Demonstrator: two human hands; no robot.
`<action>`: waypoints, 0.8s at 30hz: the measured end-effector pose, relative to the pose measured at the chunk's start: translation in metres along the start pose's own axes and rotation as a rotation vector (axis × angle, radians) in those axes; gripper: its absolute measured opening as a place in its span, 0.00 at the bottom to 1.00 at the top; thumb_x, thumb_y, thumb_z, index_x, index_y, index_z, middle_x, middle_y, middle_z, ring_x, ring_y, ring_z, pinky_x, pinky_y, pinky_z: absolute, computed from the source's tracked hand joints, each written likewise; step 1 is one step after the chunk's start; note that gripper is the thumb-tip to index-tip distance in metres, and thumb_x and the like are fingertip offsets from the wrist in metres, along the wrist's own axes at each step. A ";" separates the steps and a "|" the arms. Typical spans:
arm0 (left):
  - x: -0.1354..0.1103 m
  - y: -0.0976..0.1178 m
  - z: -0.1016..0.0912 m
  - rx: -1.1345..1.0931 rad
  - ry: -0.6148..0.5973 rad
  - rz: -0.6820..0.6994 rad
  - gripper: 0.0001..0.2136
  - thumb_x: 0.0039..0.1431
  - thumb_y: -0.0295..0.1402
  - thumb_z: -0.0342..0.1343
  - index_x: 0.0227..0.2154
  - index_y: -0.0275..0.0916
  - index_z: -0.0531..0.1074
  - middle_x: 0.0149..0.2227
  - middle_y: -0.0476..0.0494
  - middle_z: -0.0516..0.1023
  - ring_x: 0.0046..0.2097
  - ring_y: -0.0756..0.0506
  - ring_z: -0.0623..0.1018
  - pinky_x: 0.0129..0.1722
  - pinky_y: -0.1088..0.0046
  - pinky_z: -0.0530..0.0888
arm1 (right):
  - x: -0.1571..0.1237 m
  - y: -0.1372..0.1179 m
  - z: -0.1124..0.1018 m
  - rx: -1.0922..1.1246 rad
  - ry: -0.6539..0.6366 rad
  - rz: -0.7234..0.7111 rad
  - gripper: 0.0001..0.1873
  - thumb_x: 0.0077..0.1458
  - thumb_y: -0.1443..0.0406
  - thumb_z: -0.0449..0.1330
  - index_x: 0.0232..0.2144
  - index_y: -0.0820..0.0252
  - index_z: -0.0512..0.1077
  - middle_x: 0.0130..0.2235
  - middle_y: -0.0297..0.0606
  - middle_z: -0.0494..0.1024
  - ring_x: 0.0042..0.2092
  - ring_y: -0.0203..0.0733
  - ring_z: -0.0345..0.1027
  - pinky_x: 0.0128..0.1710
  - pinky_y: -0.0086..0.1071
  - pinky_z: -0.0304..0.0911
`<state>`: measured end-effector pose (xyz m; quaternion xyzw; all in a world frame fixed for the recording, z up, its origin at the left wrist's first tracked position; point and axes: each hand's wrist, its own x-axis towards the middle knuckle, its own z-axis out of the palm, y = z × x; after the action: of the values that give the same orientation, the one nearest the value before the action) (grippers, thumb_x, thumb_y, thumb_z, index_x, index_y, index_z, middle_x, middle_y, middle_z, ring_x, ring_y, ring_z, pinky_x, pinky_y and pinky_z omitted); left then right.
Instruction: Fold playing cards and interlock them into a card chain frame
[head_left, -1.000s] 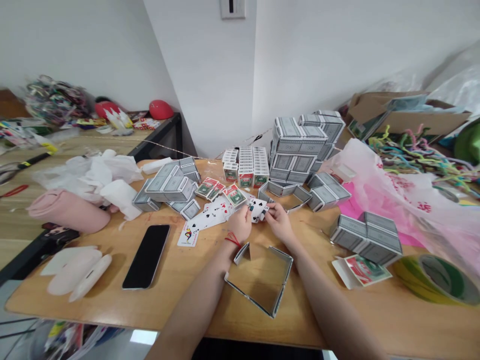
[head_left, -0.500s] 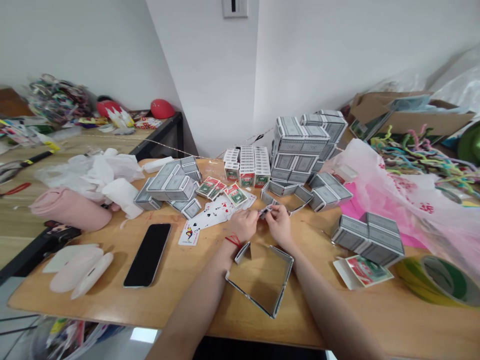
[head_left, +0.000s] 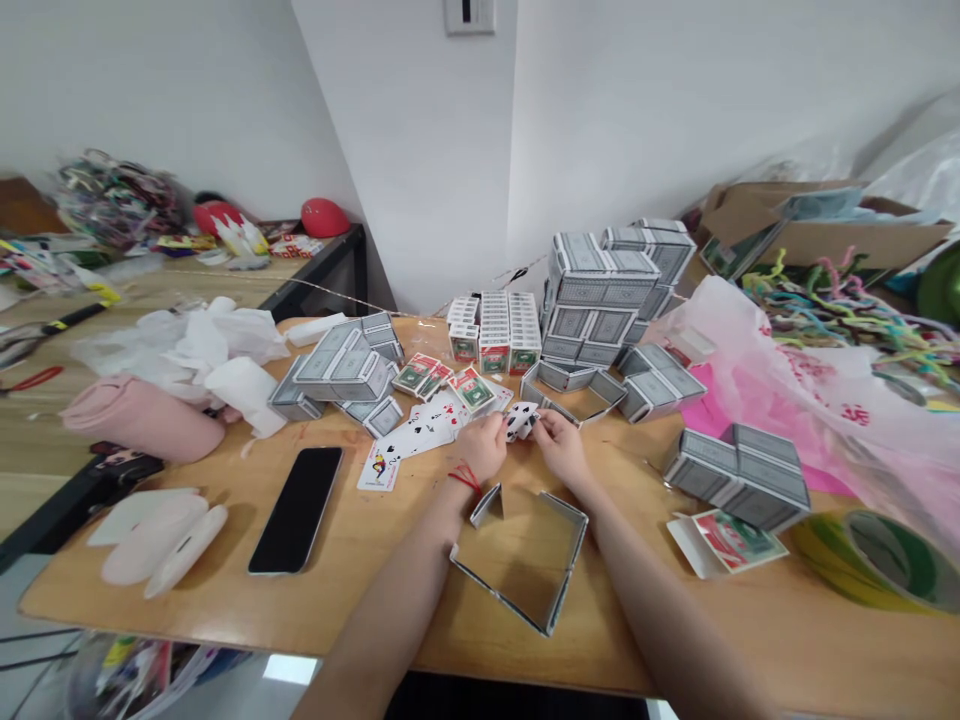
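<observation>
Between my two hands a playing card point(head_left: 519, 420) with black pips shows its face; whether there is more than one card I cannot tell. My left hand point(head_left: 484, 447) pinches its left side, a red string around the wrist. On the right side, the fingertips of my right hand point(head_left: 559, 440) grip it too. Below, between my forearms, stands an open frame of folded cards point(head_left: 559, 590) on its edges. Loose face-up cards point(head_left: 420, 432), a joker point(head_left: 379, 467) among them, lie left of my hands. A second card frame point(head_left: 589, 405) stands just beyond my right hand.
Grey card-block stacks stand at the back point(head_left: 600, 290), at the left point(head_left: 345, 365) and at the right point(head_left: 739, 475). Rows of card boxes point(head_left: 495, 330) line the back. A phone point(head_left: 296, 510), a pink roll point(head_left: 142, 420), yellow tape point(head_left: 874, 560) and plastic bags lie around.
The card between my hands has turned from nearly edge-on to face-up toward me. My hands have shifted slightly; the frames and stacks stay where they were.
</observation>
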<state>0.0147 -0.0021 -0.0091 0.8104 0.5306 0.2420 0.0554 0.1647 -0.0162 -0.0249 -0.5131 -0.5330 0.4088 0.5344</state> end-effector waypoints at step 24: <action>-0.002 0.004 0.005 -0.075 0.138 0.079 0.12 0.59 0.31 0.41 0.33 0.37 0.70 0.27 0.43 0.74 0.31 0.48 0.73 0.30 0.74 0.65 | -0.004 -0.001 0.007 -0.078 0.135 0.010 0.15 0.51 0.58 0.50 0.39 0.58 0.66 0.30 0.38 0.75 0.31 0.41 0.70 0.30 0.34 0.67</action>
<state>0.0192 -0.0047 -0.0126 0.8095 0.4912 0.3190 0.0396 0.1577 -0.0195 -0.0249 -0.5626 -0.5084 0.3550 0.5468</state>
